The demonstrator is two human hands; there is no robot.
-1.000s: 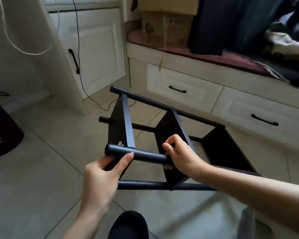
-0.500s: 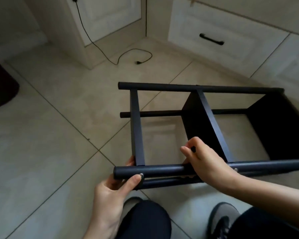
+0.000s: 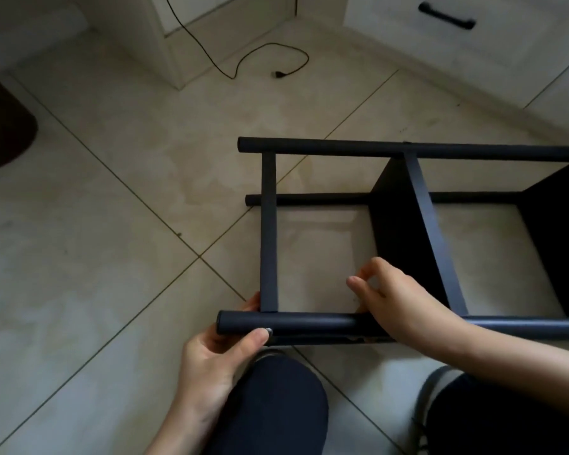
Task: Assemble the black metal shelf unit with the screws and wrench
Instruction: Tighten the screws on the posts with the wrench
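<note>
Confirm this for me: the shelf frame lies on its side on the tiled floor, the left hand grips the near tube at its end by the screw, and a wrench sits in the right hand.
One point is wrong: no wrench shows in the right hand; the head view shows its fingers loosely curled over the near tube. The rest stands: the shelf frame lies on its side on the tiled floor, and the left hand grips the tube's end by the screw.

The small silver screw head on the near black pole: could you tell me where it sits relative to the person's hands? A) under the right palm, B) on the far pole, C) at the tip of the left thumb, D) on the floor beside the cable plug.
C: the screw head shows on the near pole right at the thumb tip of the left hand, which grips that pole's end.
</note>
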